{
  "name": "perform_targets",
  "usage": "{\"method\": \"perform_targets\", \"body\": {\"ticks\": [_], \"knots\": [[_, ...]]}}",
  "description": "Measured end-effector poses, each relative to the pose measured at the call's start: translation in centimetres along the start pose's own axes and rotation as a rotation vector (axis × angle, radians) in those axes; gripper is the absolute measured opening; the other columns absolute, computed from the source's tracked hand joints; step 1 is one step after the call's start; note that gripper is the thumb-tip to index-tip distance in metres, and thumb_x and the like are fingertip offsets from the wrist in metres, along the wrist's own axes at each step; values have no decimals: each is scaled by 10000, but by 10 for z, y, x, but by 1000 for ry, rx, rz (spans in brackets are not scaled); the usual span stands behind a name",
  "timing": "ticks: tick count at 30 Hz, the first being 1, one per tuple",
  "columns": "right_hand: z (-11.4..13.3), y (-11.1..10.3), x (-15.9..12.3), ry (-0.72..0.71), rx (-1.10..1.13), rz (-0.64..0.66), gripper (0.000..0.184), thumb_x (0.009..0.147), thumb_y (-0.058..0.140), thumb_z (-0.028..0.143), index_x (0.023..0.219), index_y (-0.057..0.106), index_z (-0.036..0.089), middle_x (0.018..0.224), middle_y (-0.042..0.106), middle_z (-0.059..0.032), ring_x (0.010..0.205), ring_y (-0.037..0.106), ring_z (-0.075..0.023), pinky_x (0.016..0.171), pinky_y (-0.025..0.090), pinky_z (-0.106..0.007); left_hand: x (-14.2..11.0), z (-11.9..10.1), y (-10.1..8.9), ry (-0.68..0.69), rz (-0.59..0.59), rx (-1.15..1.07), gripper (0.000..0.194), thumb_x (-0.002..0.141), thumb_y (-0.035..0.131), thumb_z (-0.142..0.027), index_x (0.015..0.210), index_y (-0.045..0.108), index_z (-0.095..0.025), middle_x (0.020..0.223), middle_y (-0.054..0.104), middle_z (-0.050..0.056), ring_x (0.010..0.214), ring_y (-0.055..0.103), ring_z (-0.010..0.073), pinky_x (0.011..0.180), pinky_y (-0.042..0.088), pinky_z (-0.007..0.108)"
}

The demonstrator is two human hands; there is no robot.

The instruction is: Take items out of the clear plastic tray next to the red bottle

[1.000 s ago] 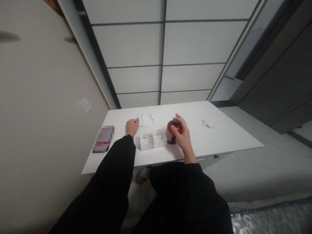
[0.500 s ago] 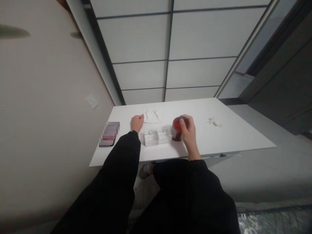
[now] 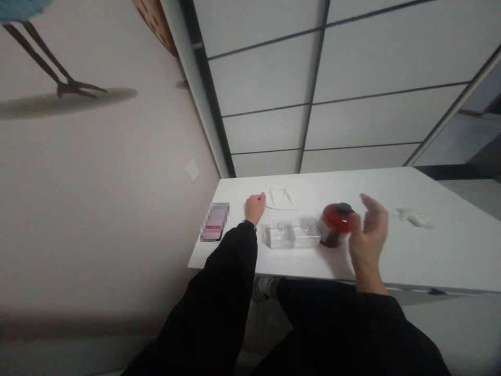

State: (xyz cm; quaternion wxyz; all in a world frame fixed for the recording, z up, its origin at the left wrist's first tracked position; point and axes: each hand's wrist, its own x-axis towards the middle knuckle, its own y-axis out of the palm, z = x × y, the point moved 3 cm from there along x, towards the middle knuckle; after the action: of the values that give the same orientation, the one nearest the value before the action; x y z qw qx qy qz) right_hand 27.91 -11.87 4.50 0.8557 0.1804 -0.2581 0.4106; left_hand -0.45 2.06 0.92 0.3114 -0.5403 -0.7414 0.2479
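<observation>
A dark red bottle (image 3: 332, 235) with a black cap stands upright on the white table (image 3: 250, 263), a pale label on its left side. Just to its right is my right hand (image 3: 368, 235), fingers apart and holding nothing, slightly blurred. Against the bottle's left side sits a clear plastic container (image 3: 294, 239) with two compartments, each with a round clear shape at the top. My left hand (image 3: 255, 207) rests on the table as a closed fist, beside a thin white sheet (image 3: 281, 198) that looks like tissue; nothing shows between its fingers.
At the table's left end lies a phone-like object (image 3: 215, 222), blurred out by pixels. A crumpled white tissue (image 3: 413, 217) is on the right side. Behind the table stand white panel doors (image 3: 270, 99). The left wall (image 3: 148, 156) carries a socket plate (image 3: 192, 171).
My right hand has let go of the bottle's top and drawn away to the right, opening. The camera view has swung left. The left fist stays by the white sheet.
</observation>
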Motion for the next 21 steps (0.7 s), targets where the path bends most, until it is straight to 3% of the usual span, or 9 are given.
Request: {"method": "perform_targets", "body": {"ticks": [3, 5, 8, 10, 12, 15, 17, 19, 21], "knots": [[18, -7, -1, -223, 42, -258, 380, 941, 732, 472, 1228, 737, 222, 1144, 713, -131, 1135, 695, -342, 1049, 505, -542, 6, 5, -5, -17, -27, -14, 291, 1074, 476, -332, 901, 640, -166, 749, 628, -10, 700, 609, 154, 695, 473, 283], [33, -2, -7, -335, 2, -380, 238, 985, 696, 410, 1126, 793, 246, 935, 707, -93, 954, 725, -313, 954, 560, -517, 10, 6, -9, -6, -50, -8, 186, 1044, 498, -266, 1089, 648, -165, 916, 686, 38, 835, 662, 177, 759, 502, 292], [59, 17, -31, -494, -31, -530, 154, 990, 683, 336, 1010, 828, 288, 694, 624, -30, 627, 640, -245, 718, 594, -488, 14, 5, -9, 60, -55, 15, 344, 979, 609, -237, 1320, 609, -193, 1258, 649, 124, 1156, 660, 216, 993, 516, 338], [78, 35, -52, -582, 59, -354, 195, 1013, 619, 292, 1046, 806, 251, 651, 595, -16, 563, 584, -210, 580, 555, -417, 16, 3, -5, 115, -31, 37, 443, 960, 648, -244, 1400, 600, -218, 1413, 578, 147, 1337, 582, 245, 1161, 436, 381], [92, 60, -71, -489, 54, 131, 207, 1038, 543, 233, 1026, 749, 226, 713, 678, -22, 606, 660, -192, 578, 580, -373, 18, 1, -1, 161, 1, 65, 501, 960, 660, -265, 1456, 589, -239, 1516, 524, 149, 1452, 492, 275, 1255, 344, 422], [106, 85, -99, -461, 101, 440, 289, 1070, 460, 188, 861, 659, 203, 628, 665, -3, 511, 627, -127, 483, 514, -264, 17, 0, 7, 252, 90, 145, 487, 991, 620, -283, 1475, 599, -236, 1587, 501, 150, 1508, 431, 301, 1284, 311, 460], [110, 97, -111, -463, 152, 533, 298, 1077, 433, 159, 842, 612, 199, 563, 635, 14, 434, 556, -102, 412, 421, -232, 17, 2, 10, 298, 148, 188, 401, 1002, 595, -271, 1393, 669, -223, 1551, 557, 148, 1469, 476, 304, 1269, 340, 467], [108, 104, -118, -453, 176, 541, 278, 1071, 437, 139, 853, 603, 189, 543, 630, 20, 420, 551, -96, 419, 422, -223, 17, 4, 11, 313, 171, 196, 332, 992, 600, -251, 1300, 718, -224, 1494, 620, 128, 1417, 525, 292, 1253, 369, 455], [104, 107, -122, -409, 177, 516, 257, 1046, 453, 117, 858, 610, 193, 539, 635, 24, 415, 562, -99, 430, 443, -223, 19, 5, 10, 318, 163, 196, 366, 982, 606, -243, 1339, 685, -222, 1492, 626, 113, 1408, 535, 277, 1252, 377, 441]]}}
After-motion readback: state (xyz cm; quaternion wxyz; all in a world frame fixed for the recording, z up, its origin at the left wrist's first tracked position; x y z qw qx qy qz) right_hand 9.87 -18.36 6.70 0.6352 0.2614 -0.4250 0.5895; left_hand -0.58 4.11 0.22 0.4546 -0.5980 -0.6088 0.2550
